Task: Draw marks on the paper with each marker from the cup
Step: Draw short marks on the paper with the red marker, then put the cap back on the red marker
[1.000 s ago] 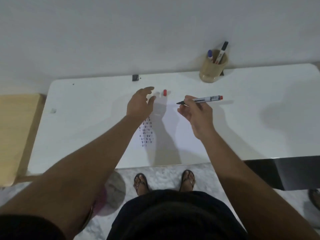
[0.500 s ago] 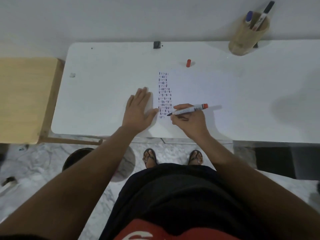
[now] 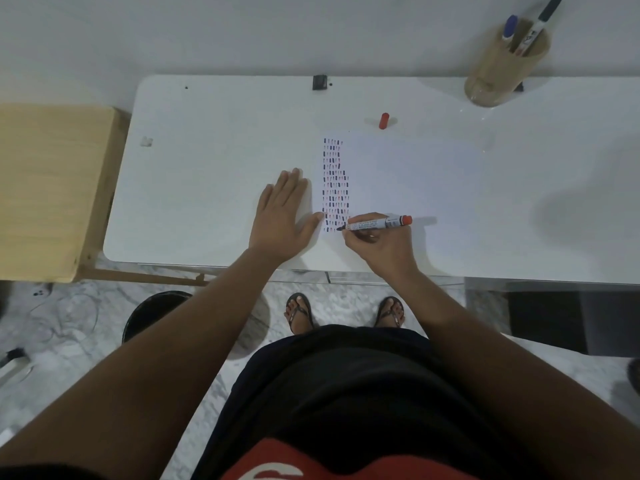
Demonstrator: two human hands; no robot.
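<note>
A white sheet of paper (image 3: 398, 181) lies on the white table (image 3: 214, 140), with columns of short dark and red marks (image 3: 335, 185) along its left edge. My right hand (image 3: 381, 244) grips a red-ended marker (image 3: 375, 223), uncapped, its tip touching the paper at the bottom of the marks. My left hand (image 3: 282, 216) lies flat, fingers spread, just left of the marks. The red cap (image 3: 383, 120) lies on the table beyond the paper. A tan cup (image 3: 498, 71) at the back right holds a blue marker (image 3: 509, 27) and a black-capped marker (image 3: 540, 24).
A small black block (image 3: 319, 82) sits at the table's back edge. A wooden stool (image 3: 45, 188) stands left of the table. A dark round bin (image 3: 152, 313) is on the marble floor below, near my sandalled feet (image 3: 346, 311).
My hands came from the table's far side near the cap to its near edge. The left hand went flat beside the marks; the marker tip came down onto the paper.
</note>
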